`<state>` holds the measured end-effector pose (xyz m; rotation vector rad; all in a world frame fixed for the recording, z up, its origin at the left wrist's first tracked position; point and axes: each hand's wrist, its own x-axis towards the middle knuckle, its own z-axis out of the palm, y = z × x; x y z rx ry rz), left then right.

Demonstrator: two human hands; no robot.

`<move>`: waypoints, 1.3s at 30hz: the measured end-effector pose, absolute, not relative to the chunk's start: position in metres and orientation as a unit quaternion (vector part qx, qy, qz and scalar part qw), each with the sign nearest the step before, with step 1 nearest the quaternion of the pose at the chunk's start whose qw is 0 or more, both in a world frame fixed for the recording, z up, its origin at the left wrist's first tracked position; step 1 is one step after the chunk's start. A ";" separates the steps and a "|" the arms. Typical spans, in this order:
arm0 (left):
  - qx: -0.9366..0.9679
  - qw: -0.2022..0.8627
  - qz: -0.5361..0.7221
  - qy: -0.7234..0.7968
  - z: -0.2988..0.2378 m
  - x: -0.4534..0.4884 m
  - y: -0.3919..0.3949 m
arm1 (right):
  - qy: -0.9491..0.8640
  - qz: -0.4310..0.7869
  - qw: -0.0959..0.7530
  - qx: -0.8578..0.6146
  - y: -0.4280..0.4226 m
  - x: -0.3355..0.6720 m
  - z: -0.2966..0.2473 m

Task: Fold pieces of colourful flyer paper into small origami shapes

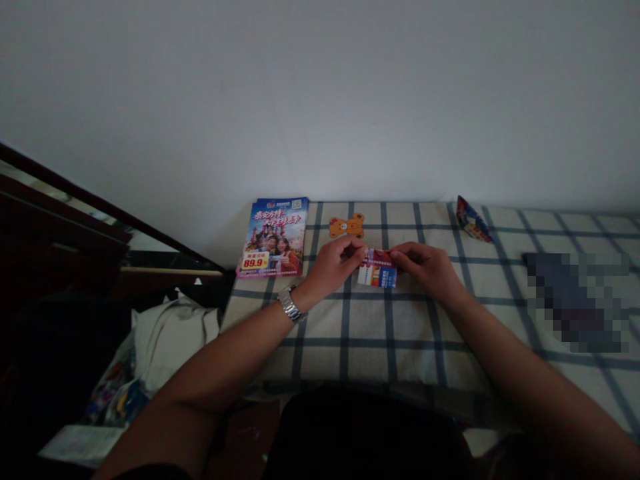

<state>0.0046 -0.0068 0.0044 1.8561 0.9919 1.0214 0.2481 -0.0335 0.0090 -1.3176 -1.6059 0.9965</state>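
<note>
Nearest the camera, two bare forearms reach forward over a checked cloth [400, 333] covering what looks like a bed. Just beyond, the left hand [334, 265], a metal watch [291, 305] at its wrist, and the right hand [427, 265] meet on a small folded leaflet [377, 269] lying on the cloth; the fingers of each hand are closed on one top corner. A clean fold probably wants edges aligned before pressing the crease flat. Farther left lies a stack of colourful flyers [273, 236]; beyond the hands, an orange bear cutout [347, 226]; far right, another folded paper piece [471, 221].
</note>
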 end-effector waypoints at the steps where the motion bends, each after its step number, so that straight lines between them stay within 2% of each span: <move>1: 0.734 0.386 0.400 0.391 0.005 0.005 -0.007 | -0.640 0.392 0.405 -0.522 -0.034 0.248 0.009; 17: 0.736 0.372 0.407 0.392 0.002 0.005 -0.005 | -0.643 0.394 0.399 -0.521 -0.033 0.247 0.010; 27: 0.712 0.383 0.427 0.406 0.002 0.004 -0.004 | -0.563 0.494 0.431 -0.502 -0.032 0.246 0.006; 34: 0.756 0.372 0.396 0.365 0.003 0.005 -0.009 | -0.603 0.451 0.421 -0.506 -0.032 0.247 0.007; 39: 0.764 0.403 0.361 0.351 0.006 0.009 -0.013 | -0.645 0.434 0.385 -0.497 -0.034 0.247 0.007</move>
